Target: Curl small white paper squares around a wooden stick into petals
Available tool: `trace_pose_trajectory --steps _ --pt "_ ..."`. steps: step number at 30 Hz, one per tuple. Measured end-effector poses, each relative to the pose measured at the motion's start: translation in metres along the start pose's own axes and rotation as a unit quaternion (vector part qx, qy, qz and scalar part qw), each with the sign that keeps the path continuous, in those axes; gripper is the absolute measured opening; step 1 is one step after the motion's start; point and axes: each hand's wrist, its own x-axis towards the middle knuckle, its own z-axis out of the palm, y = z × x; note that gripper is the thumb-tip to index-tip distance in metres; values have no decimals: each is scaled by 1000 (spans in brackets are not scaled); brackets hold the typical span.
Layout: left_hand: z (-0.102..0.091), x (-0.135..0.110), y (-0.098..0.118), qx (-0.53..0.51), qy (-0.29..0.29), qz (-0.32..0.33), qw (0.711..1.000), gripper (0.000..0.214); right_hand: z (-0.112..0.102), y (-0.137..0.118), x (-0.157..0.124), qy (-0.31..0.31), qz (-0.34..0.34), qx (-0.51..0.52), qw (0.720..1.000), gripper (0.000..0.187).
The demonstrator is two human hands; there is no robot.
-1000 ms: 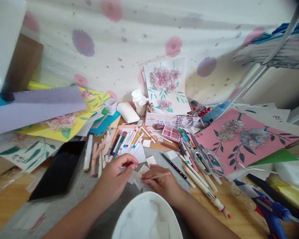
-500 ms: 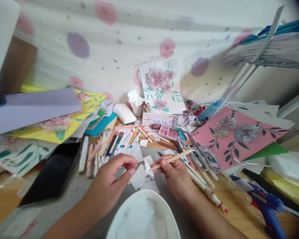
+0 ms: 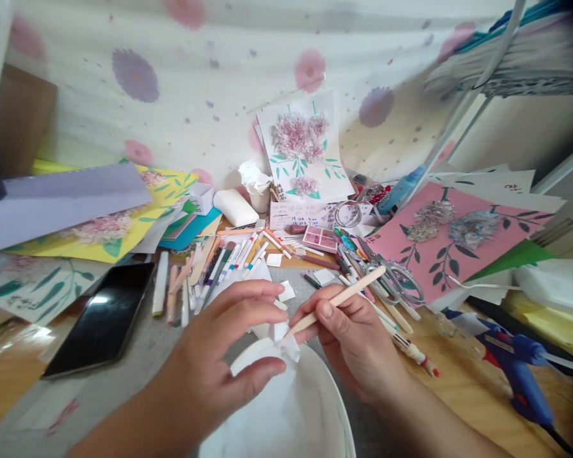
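Observation:
My left hand point(image 3: 222, 353) pinches a small crumpled piece of white tissue paper point(image 3: 279, 337) between thumb and fingers, just above the white bowl point(image 3: 315, 413). A thin wooden stick point(image 3: 337, 299) is gripped in my right hand point(image 3: 353, 340), its lower tip pressed into the tissue paper. The two hands nearly touch over the bowl's far rim. More white paper scraps point(image 3: 286, 291) lie on the grey mat behind them.
A black phone point(image 3: 102, 318) lies at the left. Several pens and markers point(image 3: 219, 264) are strewn behind the hands, with scissors point(image 3: 394, 280) to the right. Flower pictures on pink paper point(image 3: 458, 232), yellow paper point(image 3: 109, 226) and white paper point(image 3: 305, 149) surround the space. A blue glue gun point(image 3: 516, 372) rests at the right.
Both hands have come up off the mat and toward me, carrying the tissue paper and stick over the bowl. The stick's tip now pokes into the paper.

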Motion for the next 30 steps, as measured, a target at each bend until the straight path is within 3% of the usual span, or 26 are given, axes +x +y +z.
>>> trace_pose_trajectory --steps 9,19,30 --pt "2 3 3 -38 -5 1 999 13 4 3 -6 -19 33 -8 999 12" --pt "0 3 8 -29 -15 -61 998 13 -2 -2 -8 -31 -80 -86 993 8" --pt "0 3 7 -25 1 -48 999 11 -3 -5 -18 -68 -124 -207 968 13"
